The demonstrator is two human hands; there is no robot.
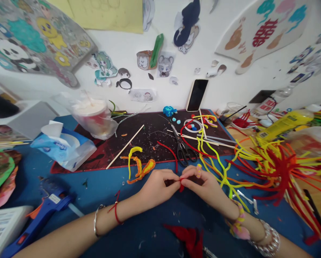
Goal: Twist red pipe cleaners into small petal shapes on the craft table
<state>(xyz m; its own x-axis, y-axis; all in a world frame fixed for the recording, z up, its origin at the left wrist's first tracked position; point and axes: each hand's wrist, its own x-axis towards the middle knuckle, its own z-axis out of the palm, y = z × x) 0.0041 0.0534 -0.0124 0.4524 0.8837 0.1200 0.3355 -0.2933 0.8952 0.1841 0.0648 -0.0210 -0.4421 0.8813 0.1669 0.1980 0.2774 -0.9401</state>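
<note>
Left hand [156, 186] and right hand [203, 184] both pinched the red pipe cleaner [181, 184]; tight, close pinches would suit the twist.

Both hands, left hand [156, 186] and right hand [203, 184], pinch a red pipe cleaner [181, 183] near the scissors [183, 148].

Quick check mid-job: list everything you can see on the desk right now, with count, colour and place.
red pipe cleaner: one, red, pinched between both hands
scissors: one, black, on the dark mat behind the hands
pipe cleaner pile: many, red, yellow, orange, right side
bent pipe cleaners: a few, yellow and orange, left of the hands
glue gun: one, blue, near left
tissue pack: one, blue and white, left
phone: one, dark screen, leaning on wall
left hand: pinching
right hand: pinching
</note>
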